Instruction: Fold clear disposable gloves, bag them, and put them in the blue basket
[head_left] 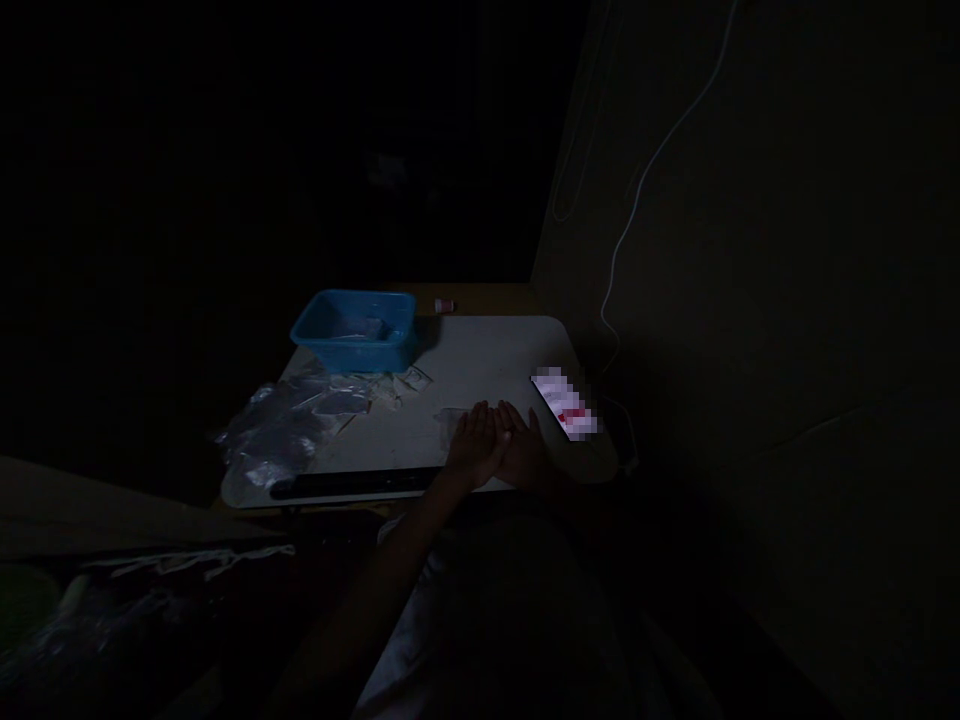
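The room is very dark. My left hand (pixel 477 443) lies flat on the pale table (pixel 480 360), fingers stretched out and pointing away from me. My right hand (pixel 525 448) rests right beside it, touching it, fingers also extended and flat. Neither hand holds anything. A small clear plastic piece (pixel 448 420) lies just past my left fingertips. A lit phone (pixel 566 403) lies on the table just right of my right hand.
A blue plastic tub (pixel 356 328) stands at the table's far left. Crumpled clear plastic bags (pixel 281 435) spread over the left edge. A dark long bar (pixel 352 482) lies along the near edge. A white cable (pixel 637 190) hangs down the wall at right.
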